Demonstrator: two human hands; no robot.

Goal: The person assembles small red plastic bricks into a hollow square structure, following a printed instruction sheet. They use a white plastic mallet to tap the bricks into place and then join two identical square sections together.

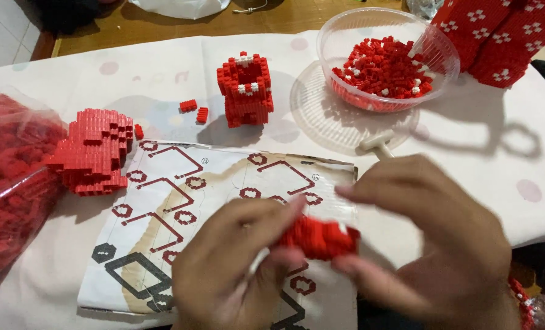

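We see a brown wooden counter [162,24] showing bare only along its far edge; the rest lies under a white cloth with faint pale pink dots [505,146], which drapes over the near right edge. At the far left corner a strip of pale tiled floor [0,30] shows beyond the wood. Light falls from above and ahead, casting soft grey shadows toward us on the cloth. Walls and windows lie outside our view.

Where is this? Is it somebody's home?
Probably a home hobby table: a clear bowl of tiny red bricks, a printed instruction sheet, and half-built red brick models on a paper-covered table.
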